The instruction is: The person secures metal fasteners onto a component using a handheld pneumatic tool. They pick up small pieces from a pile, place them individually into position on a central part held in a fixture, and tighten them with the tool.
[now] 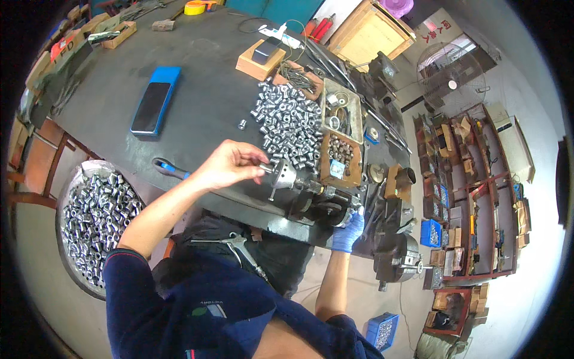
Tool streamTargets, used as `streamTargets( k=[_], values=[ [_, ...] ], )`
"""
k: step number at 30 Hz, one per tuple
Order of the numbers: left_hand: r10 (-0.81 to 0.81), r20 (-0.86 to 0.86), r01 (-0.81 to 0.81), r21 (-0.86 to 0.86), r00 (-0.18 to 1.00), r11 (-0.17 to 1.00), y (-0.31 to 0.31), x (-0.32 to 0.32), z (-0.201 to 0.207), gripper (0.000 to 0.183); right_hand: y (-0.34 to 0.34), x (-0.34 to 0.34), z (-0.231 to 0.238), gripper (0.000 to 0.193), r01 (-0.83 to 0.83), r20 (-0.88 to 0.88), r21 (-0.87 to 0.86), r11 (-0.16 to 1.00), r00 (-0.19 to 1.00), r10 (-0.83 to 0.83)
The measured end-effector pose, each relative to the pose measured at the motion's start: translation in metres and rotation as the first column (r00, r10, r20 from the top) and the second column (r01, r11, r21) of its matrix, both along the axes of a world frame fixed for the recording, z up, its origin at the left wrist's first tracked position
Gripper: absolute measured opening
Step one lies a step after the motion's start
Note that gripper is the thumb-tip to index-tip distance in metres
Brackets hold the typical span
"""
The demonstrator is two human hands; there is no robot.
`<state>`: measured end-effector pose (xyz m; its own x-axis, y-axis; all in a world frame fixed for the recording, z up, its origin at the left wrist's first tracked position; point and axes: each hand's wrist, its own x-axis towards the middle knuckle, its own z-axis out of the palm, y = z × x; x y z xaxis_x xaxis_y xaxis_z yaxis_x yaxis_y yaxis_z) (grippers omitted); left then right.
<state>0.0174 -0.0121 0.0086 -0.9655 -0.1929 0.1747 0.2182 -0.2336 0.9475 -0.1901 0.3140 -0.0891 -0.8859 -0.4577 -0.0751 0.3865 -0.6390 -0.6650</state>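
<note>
- Desk (197, 113): dark, worn top, in a workshop; open shelving (472, 197) and a standing fan (452, 84) against the right-hand side.
- Round basin (89, 165), far left, beside the desk: heaped with short steel fittings.
- Phone (151, 107): dark, lying on a blue case.
- Blue-handled tool (170, 169): near the front edge, behind the forearm.
- Left hand (230, 167): bare; thumb and fingers appear closed on a small steel piece (267, 169) at the mouth of the chuck. Risk: a nip, should the chuck turn or tighten with fingertips there; a dropped or crooked piece, should the pinch slip.
- Chuck (284, 175): silver, with handle pin, mounted at the desk edge.
- Pile of steel fittings (290, 125): loose, just behind the chuck. Risk: a knock from the hand could send some rolling.
- Carton (335, 179): open, holding brownish parts.
- Right hand (348, 232): blue-gloved, at the fixture's rear end; grip partly hidden, cannot tell how tight. Risk: glove fabric could snag if that end spins.
</note>
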Motion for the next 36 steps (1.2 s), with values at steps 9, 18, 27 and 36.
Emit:
streamTargets(
  k=[9, 18, 27, 36],
  values=[
    [0.024, 0.003, -0.024, -0.027, 1.000, 0.999, 0.012, -0.011, 0.000, 0.018, -0.005, 0.022, 0.029, 0.029, 0.231, -0.023, 0.214, 0.949, 0.973, -0.231],
    [0.101, -0.137, -0.151, -0.433, 0.985, 0.889, 0.012, -0.009, 0.007, 0.022, 0.003, 0.005, 0.108, 0.042, 0.053, -0.202, 0.084, 0.995, 0.979, -0.035],
    [0.134, -0.109, -0.163, -0.334, 0.985, 0.928, 0.016, -0.013, 0.003, 0.024, -0.026, -0.089, 0.023, 0.040, -0.107, -0.028, 0.020, 0.994, 0.994, 0.108],
    [0.087, -0.042, -0.092, -0.143, 0.995, 0.985, 0.018, -0.014, 0.000, 0.020, -0.007, -0.048, -0.013, 0.034, -0.014, 0.060, 0.191, 0.982, 0.998, 0.002]
  ],
)
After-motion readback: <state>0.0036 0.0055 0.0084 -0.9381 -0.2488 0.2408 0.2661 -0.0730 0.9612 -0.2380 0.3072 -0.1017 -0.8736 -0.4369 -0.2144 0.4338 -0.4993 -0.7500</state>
